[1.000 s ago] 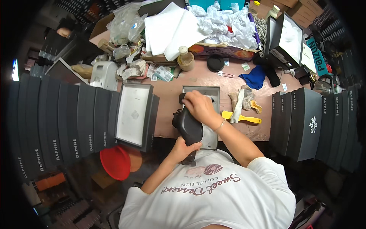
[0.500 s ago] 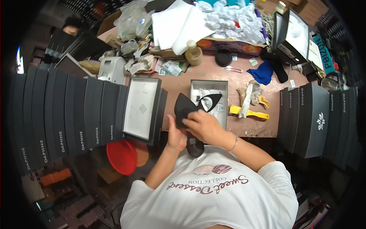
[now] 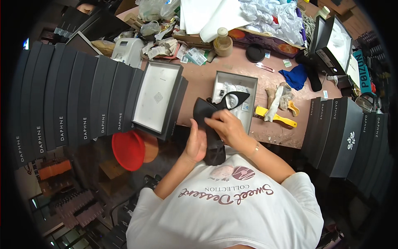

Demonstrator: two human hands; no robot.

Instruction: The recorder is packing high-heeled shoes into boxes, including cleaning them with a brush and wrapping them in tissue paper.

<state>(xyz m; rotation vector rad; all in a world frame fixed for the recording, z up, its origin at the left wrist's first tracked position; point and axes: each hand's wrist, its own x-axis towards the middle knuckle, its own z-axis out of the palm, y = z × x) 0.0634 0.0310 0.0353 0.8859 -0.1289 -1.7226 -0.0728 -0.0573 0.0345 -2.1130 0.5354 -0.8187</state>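
A black pointed shoe is held in front of my chest. My left hand grips its side from the left. My right hand is closed over its upper part. Just beyond it an open grey shoe box lies on the brown table, with a second black pointed shoe and white paper inside. The box lid rests to the left, its white inside facing up.
Stacks of dark shoe boxes stand left and right. A yellow-handled tool and rags lie right of the box. A red stool sits below the lid. Crumpled paper, a glue bottle and clutter fill the back.
Both hands and the shoe drew back from the open box toward my body. My right hand left the box and closed on the shoe; the view shifted down.
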